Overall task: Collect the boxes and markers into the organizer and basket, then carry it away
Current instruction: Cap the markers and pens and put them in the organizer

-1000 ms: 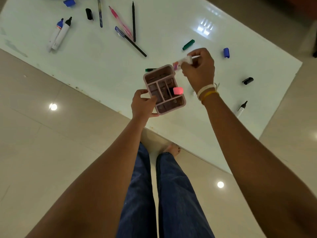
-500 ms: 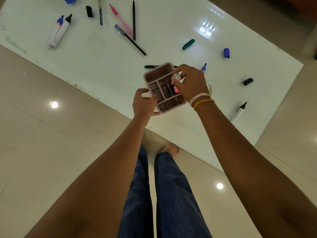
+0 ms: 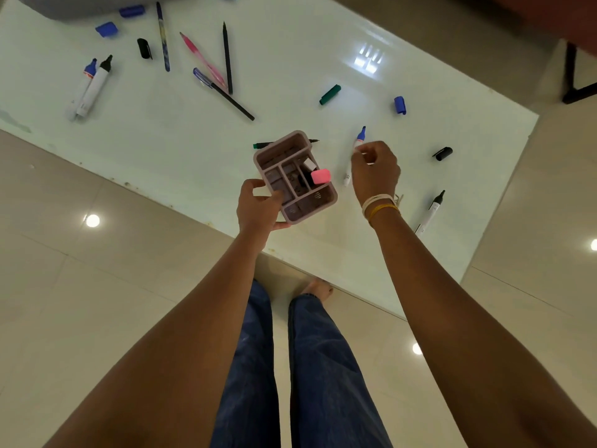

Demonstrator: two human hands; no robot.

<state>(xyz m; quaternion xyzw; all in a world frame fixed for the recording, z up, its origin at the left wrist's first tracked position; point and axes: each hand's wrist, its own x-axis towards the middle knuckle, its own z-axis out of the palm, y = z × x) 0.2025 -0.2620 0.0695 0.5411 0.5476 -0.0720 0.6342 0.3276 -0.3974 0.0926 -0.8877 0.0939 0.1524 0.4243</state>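
My left hand (image 3: 258, 206) grips the mauve compartment organizer (image 3: 292, 206) by its near left corner and holds it above the table's front edge. A pink-capped highlighter (image 3: 320, 176) stands in one of its compartments. To the right of the organizer, my right hand (image 3: 376, 171) is curled with its fingertips pinched on a blue-tipped white marker (image 3: 358, 142) that lies on the white table (image 3: 168, 137). A black-tipped marker (image 3: 429, 215) lies further right. Two more markers (image 3: 87, 88) lie at the far left.
Loose caps lie about: green (image 3: 330, 94), blue (image 3: 400, 105), black (image 3: 442, 153), black (image 3: 144, 48), blue (image 3: 106, 29). Several pens (image 3: 223, 92) are grouped at the back. A green pen (image 3: 263, 145) pokes out behind the organizer. A grey object (image 3: 97, 4) sits at the top left edge.
My right hand carried the pink highlighter into the organizer, let it go, then moved right onto the blue-tipped marker. The organizer stayed in my left hand.
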